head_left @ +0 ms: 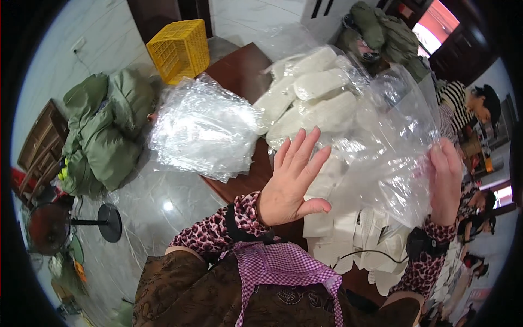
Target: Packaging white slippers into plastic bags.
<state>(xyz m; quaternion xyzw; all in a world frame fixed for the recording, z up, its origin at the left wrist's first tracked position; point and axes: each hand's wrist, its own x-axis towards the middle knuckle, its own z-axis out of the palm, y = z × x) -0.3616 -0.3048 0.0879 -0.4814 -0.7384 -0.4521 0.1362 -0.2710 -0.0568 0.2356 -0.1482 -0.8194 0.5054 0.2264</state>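
Note:
My left hand is held over the table with its fingers spread, holding nothing. To its right, my right hand has its fingers closed on the edge of a large clear plastic bag. The bag is loose and crinkled, partly covering the things under it. Beyond my hands lies a heap of white slipper-shaped pieces, some under clear film. More white flat pieces lie in rows between my forearms. Left of the heap rests a thick stack of clear plastic bags.
The brown table runs away from me. A yellow crate stands beyond the bag stack. Stuffed green sacks sit on the left floor near a fan; more green sacks lie at the far right. Other people are along the right.

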